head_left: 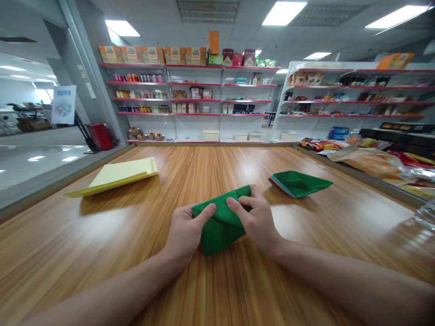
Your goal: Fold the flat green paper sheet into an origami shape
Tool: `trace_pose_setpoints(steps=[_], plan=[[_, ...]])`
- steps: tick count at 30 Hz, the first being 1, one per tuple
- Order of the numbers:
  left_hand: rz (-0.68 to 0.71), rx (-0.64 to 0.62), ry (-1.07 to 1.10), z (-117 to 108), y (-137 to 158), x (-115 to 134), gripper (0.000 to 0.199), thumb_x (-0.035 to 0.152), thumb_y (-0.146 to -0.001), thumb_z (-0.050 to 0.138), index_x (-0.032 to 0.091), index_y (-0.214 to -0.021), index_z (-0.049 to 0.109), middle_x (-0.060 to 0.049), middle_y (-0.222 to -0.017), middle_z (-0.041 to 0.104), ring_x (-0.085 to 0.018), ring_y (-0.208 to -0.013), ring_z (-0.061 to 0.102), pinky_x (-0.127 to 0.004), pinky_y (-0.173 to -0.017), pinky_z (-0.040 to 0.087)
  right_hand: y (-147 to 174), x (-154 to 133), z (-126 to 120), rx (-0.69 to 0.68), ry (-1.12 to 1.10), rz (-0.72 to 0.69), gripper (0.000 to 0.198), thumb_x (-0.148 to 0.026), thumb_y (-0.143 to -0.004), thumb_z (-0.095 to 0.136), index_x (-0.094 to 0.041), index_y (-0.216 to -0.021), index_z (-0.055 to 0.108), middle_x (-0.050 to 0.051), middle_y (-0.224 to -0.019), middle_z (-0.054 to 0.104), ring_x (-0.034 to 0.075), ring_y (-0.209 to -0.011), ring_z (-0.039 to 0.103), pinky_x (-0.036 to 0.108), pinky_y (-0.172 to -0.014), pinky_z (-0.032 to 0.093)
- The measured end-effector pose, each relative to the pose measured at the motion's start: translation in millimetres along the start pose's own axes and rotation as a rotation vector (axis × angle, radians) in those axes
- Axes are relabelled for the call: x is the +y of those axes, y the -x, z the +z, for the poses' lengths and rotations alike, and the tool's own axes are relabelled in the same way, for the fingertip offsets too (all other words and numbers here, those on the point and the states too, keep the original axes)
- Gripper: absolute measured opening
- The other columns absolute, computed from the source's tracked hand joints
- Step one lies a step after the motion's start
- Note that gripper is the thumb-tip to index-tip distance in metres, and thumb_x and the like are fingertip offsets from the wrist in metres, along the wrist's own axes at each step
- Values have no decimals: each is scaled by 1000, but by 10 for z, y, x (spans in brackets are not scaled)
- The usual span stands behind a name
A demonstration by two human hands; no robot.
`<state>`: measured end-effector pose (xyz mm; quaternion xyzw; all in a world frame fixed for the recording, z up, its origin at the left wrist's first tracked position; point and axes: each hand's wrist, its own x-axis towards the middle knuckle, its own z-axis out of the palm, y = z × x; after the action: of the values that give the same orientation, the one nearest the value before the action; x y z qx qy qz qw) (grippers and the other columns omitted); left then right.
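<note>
A folded sheet of green paper (222, 228) is held up over the wooden table between both hands. My left hand (186, 231) grips its left edge, thumb lying on the near face. On the opposite side my right hand (260, 217) pinches the upper right part, its thumb pressed near a folded flap. The fingers behind the paper are mostly hidden. Beyond my right hand lies a stack of folded papers (299, 183), green on top with red and blue layers showing at its left edge. To the far left rests a pile of yellow paper (124, 175), its near edge curling.
The wooden table (112, 262) has a raised rim. Snack bags (377, 165) lie beyond its right edge. A clear plastic object (426, 215) is partly visible at the right. Shelves (195, 115) of goods stand behind, and a sign board (64, 105) is at the left.
</note>
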<state>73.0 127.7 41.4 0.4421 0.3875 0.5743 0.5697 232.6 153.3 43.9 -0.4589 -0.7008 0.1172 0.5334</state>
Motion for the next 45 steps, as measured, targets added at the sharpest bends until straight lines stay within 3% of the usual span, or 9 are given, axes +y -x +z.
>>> trace_pose_setpoints(steps=[15,19,22,25,31,36,40,45], plan=[[17,-58,58,-58,-42,-107,31,34,-76,73,9,-94,73,-11,-82,73,-23,-74,68,-35,-73,54,-5,17,-3,-12,40,-27,46,-37,-86,58,-17,-46,46,1,-74,39,15,-68,45,32,-63,37],[46,-26,46,-55,-52,-129,29,40,-78,69,11,-80,71,-5,-65,69,-16,-58,63,-25,-56,51,-5,19,-1,-3,40,-34,46,-36,-86,58,-17,-47,45,1,-75,39,16,-69,45,33,-64,37],[97,74,-6,-51,-54,-129,47,52,-79,63,13,-53,58,2,-44,52,-9,-39,45,-18,-37,34,-7,20,2,3,45,-44,46,-36,-86,58,-17,-47,45,1,-74,39,17,-71,45,34,-67,37],[129,117,-75,-46,-46,-119,57,61,-79,57,15,-46,50,3,-40,45,-7,-36,37,-17,-34,27,-3,18,0,1,39,-46,46,-35,-86,57,-17,-47,44,1,-74,39,16,-71,45,33,-66,37],[164,43,-73,-71,-47,-136,52,55,-85,53,14,-53,59,1,-46,53,-10,-41,46,-19,-39,35,6,8,-12,3,19,-55,45,-34,-87,57,-17,-47,43,1,-75,38,15,-69,45,33,-64,37],[179,-89,-195,-100,-35,-69,32,43,-84,62,13,-86,73,-4,-72,71,-17,-66,63,-24,-59,50,2,13,-20,19,7,-68,44,-33,-86,58,-17,-47,45,1,-75,39,16,-71,45,32,-65,37],[191,-89,-253,-91,-18,-14,29,38,-82,65,14,-97,74,-6,-84,74,-20,-76,66,-27,-67,53,5,13,-23,26,3,-69,44,-32,-86,59,-17,-47,44,1,-73,38,15,-69,44,32,-63,36],[178,-89,-212,-79,-6,-16,28,36,-82,65,15,-100,74,-6,-83,74,-20,-76,67,-28,-68,54,4,14,-17,13,17,-73,44,-32,-86,59,-17,-47,45,1,-74,38,15,-69,45,32,-64,37]])
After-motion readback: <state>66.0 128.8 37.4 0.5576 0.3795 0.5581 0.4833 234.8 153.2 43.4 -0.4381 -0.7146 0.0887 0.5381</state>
